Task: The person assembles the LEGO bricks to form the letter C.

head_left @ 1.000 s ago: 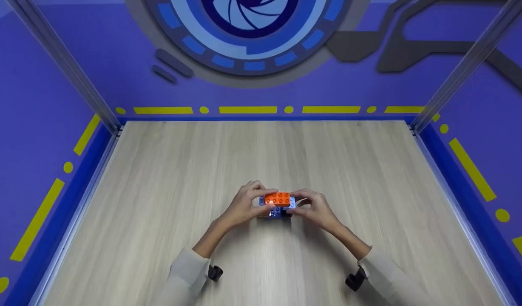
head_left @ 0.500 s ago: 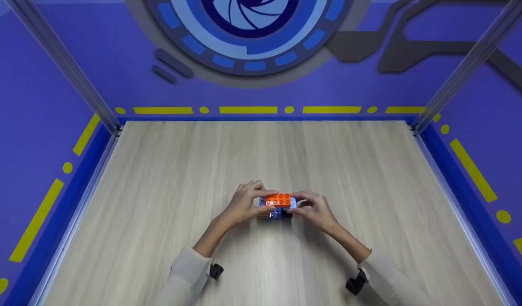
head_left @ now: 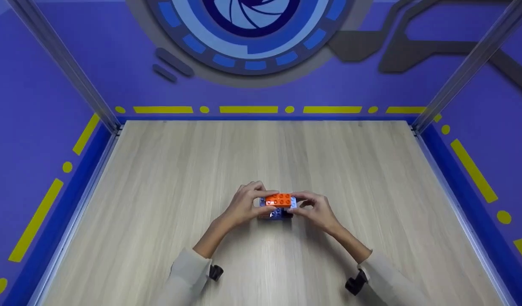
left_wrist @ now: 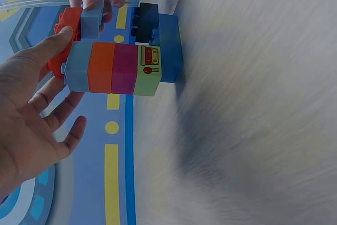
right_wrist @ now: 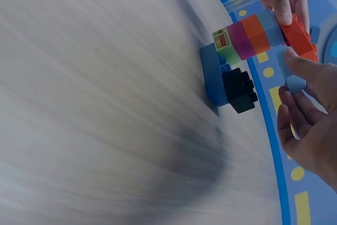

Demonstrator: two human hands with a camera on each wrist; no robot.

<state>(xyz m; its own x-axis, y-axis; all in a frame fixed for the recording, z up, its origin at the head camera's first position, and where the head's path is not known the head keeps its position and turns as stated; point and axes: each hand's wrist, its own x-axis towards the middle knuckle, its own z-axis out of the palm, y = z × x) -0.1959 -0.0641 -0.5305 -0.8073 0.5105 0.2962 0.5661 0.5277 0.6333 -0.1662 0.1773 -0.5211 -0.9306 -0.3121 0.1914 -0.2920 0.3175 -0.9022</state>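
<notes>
A stack of toy building bricks stands on the table: a blue base brick (left_wrist: 170,48), then a green printed brick (left_wrist: 148,69), purple (left_wrist: 125,68), orange (left_wrist: 101,67) and light blue bricks. A black brick (right_wrist: 239,90) sits on the base's other end. Across the top of the stack lies a red-orange brick (head_left: 279,199), pinched between the thumb and fingers of my left hand (head_left: 244,205). My right hand (head_left: 315,209) pinches a second light blue brick (left_wrist: 92,20) under the overhanging end, above the black brick with a gap between. Fingers partly hide both upper bricks.
The wooden table (head_left: 261,153) is bounded by a blue back wall (head_left: 261,97) and side walls with yellow markings. Metal posts (head_left: 465,68) rise at its back corners. Black wrist bands (head_left: 356,281) show by the beige sleeves.
Both hands keep their hold. The red-orange brick and the right hand have shifted only very slightly toward the near side.
</notes>
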